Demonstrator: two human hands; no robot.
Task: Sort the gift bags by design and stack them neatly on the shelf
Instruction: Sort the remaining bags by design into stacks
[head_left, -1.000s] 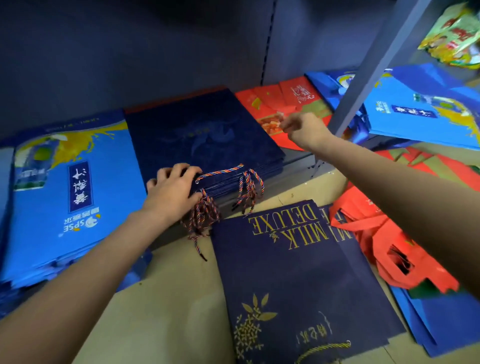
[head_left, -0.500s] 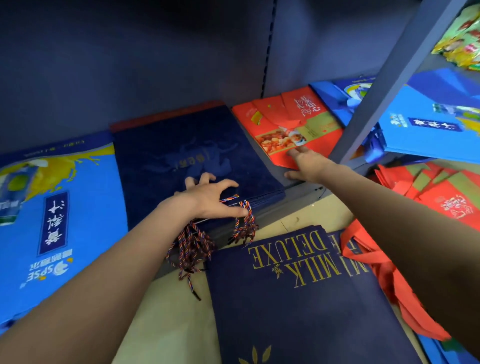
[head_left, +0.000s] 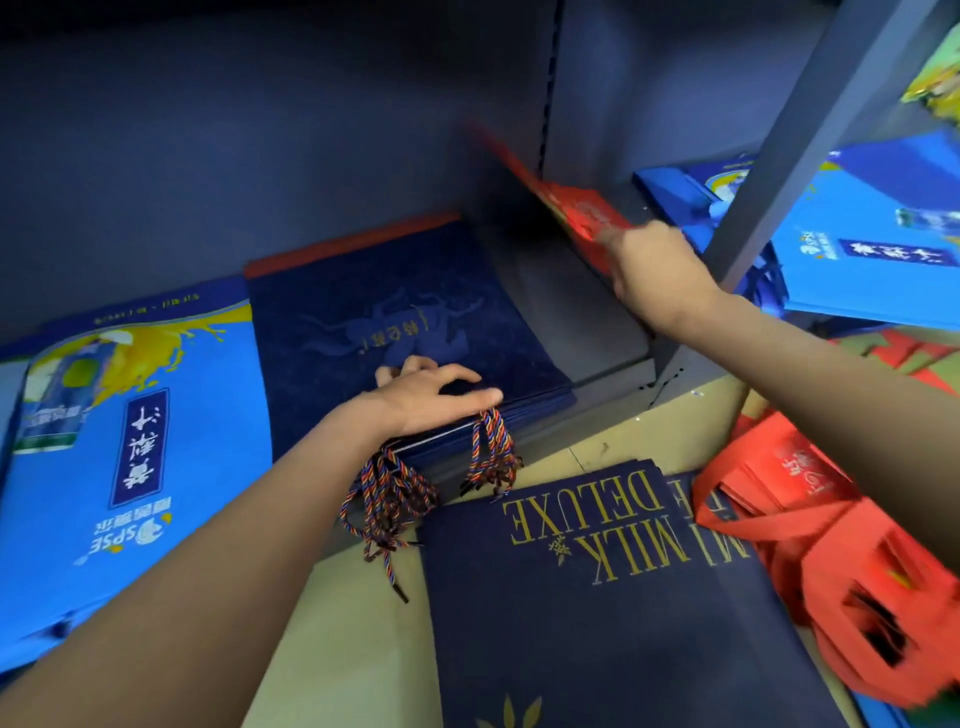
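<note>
A stack of dark navy gift bags with braided rope handles lies on the grey shelf. My left hand rests on the stack's front edge, fingers spread over it. My right hand grips a stack of red gift bags and holds it tilted up off the shelf, blurred by motion. Bright blue gift bags lie stacked to the left of the navy ones.
On the tan floor lie navy "MILK DELUXE" bags and a heap of red bags with handles. A grey shelf post stands right of my right hand. More blue bags lie beyond the post.
My right hand has taken hold of the red bags and lifted them, tilting them up off the shelf. My left hand stays on the navy stack's front edge.
</note>
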